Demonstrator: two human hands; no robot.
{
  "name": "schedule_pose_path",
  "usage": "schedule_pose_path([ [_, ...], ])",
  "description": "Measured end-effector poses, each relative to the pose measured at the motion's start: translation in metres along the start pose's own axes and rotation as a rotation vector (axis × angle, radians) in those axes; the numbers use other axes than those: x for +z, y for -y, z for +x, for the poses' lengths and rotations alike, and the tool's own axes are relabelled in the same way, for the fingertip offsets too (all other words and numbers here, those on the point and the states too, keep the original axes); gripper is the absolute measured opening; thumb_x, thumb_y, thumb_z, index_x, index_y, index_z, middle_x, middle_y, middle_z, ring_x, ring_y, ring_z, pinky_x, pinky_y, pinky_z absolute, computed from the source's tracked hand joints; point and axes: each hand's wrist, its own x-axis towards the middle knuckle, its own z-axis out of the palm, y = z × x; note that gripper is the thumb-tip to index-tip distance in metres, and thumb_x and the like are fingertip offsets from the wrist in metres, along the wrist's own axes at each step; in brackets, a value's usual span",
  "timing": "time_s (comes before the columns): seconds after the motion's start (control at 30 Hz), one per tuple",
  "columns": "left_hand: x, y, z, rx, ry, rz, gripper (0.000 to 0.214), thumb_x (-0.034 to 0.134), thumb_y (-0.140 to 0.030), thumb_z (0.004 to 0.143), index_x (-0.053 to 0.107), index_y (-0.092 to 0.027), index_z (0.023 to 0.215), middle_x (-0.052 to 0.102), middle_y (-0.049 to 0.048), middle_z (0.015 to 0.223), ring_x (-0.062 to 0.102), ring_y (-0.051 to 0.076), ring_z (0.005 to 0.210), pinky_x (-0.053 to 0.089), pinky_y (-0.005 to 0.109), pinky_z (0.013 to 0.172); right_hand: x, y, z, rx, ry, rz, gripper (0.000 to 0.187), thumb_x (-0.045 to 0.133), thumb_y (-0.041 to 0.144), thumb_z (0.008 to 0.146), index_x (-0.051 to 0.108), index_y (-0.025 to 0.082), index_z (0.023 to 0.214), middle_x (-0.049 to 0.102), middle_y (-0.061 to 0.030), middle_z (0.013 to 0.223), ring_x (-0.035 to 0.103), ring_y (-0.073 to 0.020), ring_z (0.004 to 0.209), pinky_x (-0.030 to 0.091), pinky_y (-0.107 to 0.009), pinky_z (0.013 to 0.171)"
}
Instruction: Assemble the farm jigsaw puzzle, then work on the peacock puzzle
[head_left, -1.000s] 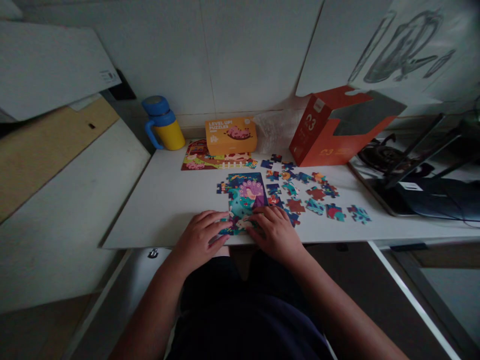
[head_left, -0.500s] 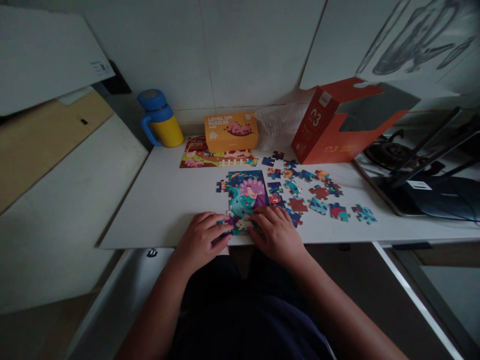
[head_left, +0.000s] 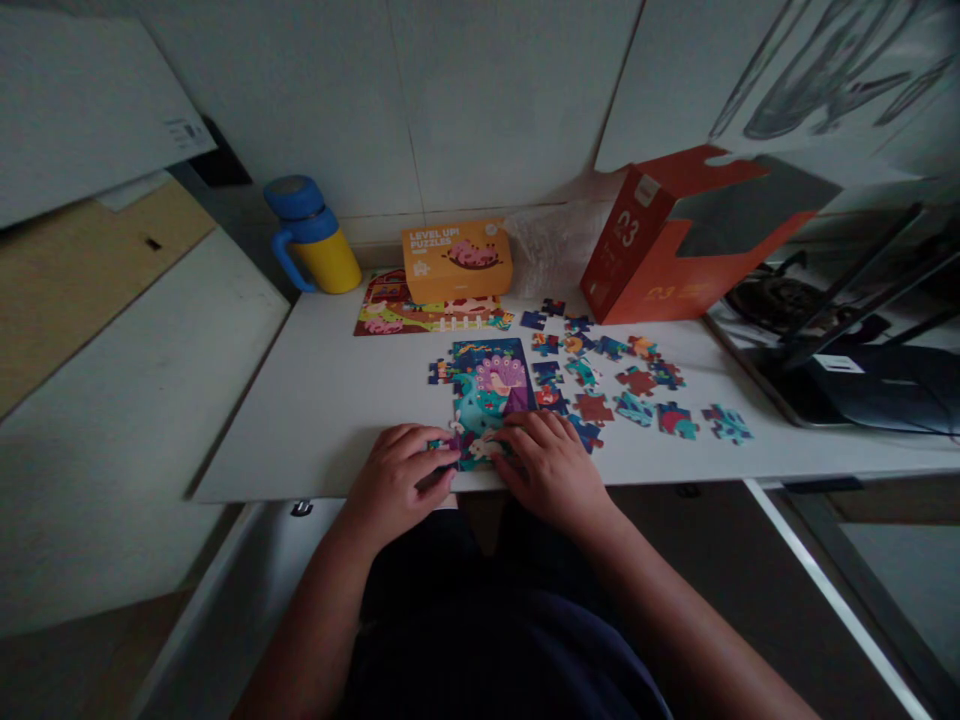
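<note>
A partly joined jigsaw puzzle [head_left: 480, 395] with a pink peacock and a teal animal lies near the table's front edge. At its lower left corner, my left hand [head_left: 405, 475] has thumb and fingers closed on a puzzle piece [head_left: 454, 442], mostly covered by the fingers. Whether that piece is locked into the puzzle I cannot tell. My right hand [head_left: 553, 460] lies with fingers spread over the puzzle's lower right part, touching it. One dark piece [head_left: 439, 372] sticks out from the puzzle's left side. Several loose pieces [head_left: 594, 406] are scattered to the right.
Behind the puzzle, a yellow puzzle box [head_left: 457, 262] stands on a finished farm picture [head_left: 382, 318]. A blue and yellow bottle [head_left: 322, 245] is at the back left. Clear plastic wrap [head_left: 551, 250] and an open orange box [head_left: 660, 250] stand right, beside a black router [head_left: 885, 385].
The view has shifted slightly, moving the whole scene a little left in the picture. Both hands keep nearly the same place on the puzzle.
</note>
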Motion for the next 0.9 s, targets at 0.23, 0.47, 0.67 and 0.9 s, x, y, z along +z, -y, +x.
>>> schedule_pose_path([
  [0.23, -0.0013, 0.0036, -0.0019, 0.004, 0.017, -0.005, 0.023, 0.071, -0.021, 0.096, 0.079, -0.028, 0.116, 0.075, 0.0065, 0.126, 0.069, 0.025, 0.114, 0.053, 0.047, 0.102, -0.0022, 0.0003, 0.0005, -0.004, 0.002, -0.006, 0.023, 0.061, 0.04, 0.107, 0.071, 0.024, 0.121, 0.072, -0.0108, 0.132, 0.062, -0.0317, 0.121, 0.045, -0.05, 0.108],
  [0.47, -0.0014, -0.0001, -0.0006, 0.009, 0.007, 0.004, 0.02, 0.069, -0.021, 0.097, 0.078, -0.028, 0.114, 0.076, 0.0068, 0.124, 0.069, 0.025, 0.111, 0.053, 0.047, 0.099, -0.002, 0.0006, 0.0005, -0.004, -0.007, 0.005, 0.023, 0.063, 0.038, 0.105, 0.071, 0.025, 0.122, 0.072, -0.011, 0.132, 0.063, -0.0321, 0.121, 0.046, -0.05, 0.107],
  [0.67, 0.002, 0.0041, -0.0025, 0.014, 0.004, 0.01, 0.023, 0.071, -0.022, 0.096, 0.078, -0.029, 0.117, 0.077, 0.0058, 0.127, 0.069, 0.026, 0.115, 0.054, 0.048, 0.101, -0.0029, 0.0017, 0.0015, 0.004, -0.004, 0.004, 0.023, 0.062, 0.039, 0.106, 0.072, 0.026, 0.123, 0.072, -0.0111, 0.132, 0.062, -0.032, 0.122, 0.045, -0.051, 0.109],
  [0.9, 0.0037, 0.0057, -0.0025, 0.051, -0.001, 0.011, 0.033, 0.071, -0.022, 0.097, 0.075, -0.03, 0.129, 0.077, 0.0034, 0.134, 0.068, 0.026, 0.118, 0.055, 0.049, 0.103, -0.0042, 0.0027, 0.0018, 0.006, 0.011, -0.009, 0.024, 0.058, 0.041, 0.108, 0.07, 0.025, 0.122, 0.072, -0.0103, 0.133, 0.061, -0.0311, 0.122, 0.044, -0.051, 0.109],
])
